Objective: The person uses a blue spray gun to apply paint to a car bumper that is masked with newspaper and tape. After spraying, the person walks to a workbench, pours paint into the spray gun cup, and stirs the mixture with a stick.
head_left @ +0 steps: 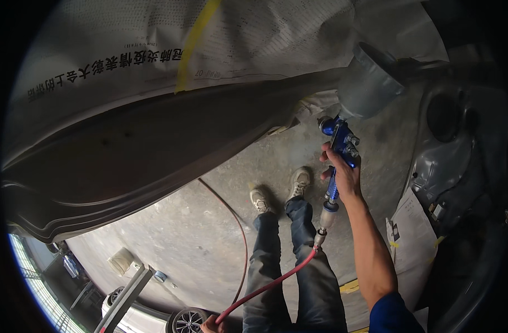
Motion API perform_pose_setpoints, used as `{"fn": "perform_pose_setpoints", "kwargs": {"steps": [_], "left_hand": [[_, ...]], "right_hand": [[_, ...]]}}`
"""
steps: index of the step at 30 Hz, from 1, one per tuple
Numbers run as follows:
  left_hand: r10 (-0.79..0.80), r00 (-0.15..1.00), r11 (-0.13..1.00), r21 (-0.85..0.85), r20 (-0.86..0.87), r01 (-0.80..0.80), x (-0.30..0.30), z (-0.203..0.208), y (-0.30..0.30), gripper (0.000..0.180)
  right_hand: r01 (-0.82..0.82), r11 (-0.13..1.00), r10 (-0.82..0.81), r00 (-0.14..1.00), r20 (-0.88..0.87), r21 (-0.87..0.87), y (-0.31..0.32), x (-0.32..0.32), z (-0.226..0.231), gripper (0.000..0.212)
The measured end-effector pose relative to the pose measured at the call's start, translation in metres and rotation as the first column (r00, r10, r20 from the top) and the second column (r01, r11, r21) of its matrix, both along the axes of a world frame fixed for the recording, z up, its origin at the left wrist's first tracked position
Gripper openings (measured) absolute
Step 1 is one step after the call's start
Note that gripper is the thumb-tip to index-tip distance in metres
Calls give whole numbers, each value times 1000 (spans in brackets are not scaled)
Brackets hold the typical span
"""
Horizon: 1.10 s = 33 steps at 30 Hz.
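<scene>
My right hand is wrapped round the handle of a blue spray gun, fingers at the trigger side. A grey paint cup sits tilted on top of the gun. A clear filter fitting hangs below the handle, joined to a red air hose. At the lower edge my left hand, partly cut off by the frame, is closed on that hose. The gun's nozzle points left toward a dark car body panel, apart from it.
Newspaper sheets with yellow tape cover the area above the panel. A dark car door with taped paper stands at right. On the concrete floor are a bucket and hose. A white car is lower left.
</scene>
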<state>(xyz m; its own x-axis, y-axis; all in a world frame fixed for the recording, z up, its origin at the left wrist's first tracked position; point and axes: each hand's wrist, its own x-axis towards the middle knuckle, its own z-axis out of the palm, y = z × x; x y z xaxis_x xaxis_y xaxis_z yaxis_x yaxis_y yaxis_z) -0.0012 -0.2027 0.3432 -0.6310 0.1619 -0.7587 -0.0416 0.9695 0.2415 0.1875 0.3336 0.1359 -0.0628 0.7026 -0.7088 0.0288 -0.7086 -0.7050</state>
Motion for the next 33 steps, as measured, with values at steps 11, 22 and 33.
{"fn": "perform_pose_setpoints", "kwargs": {"steps": [11, 22, 33], "left_hand": [[-328, 931, 943, 1, -157, 333, -58, -1, 40, 65], [-375, 875, 885, 163, -306, 436, -174, -24, -59, 66], [-273, 911, 913, 216, -308, 346, -203, -4, -144, 47]], "right_hand": [[65, 989, -135, 751, -646, -131, -107, 37, 51, 48], [265, 962, -260, 828, -498, -62, -235, 2, 125, 48], [178, 982, -119, 844, -523, 65, -240, -54, 223, 57]]}}
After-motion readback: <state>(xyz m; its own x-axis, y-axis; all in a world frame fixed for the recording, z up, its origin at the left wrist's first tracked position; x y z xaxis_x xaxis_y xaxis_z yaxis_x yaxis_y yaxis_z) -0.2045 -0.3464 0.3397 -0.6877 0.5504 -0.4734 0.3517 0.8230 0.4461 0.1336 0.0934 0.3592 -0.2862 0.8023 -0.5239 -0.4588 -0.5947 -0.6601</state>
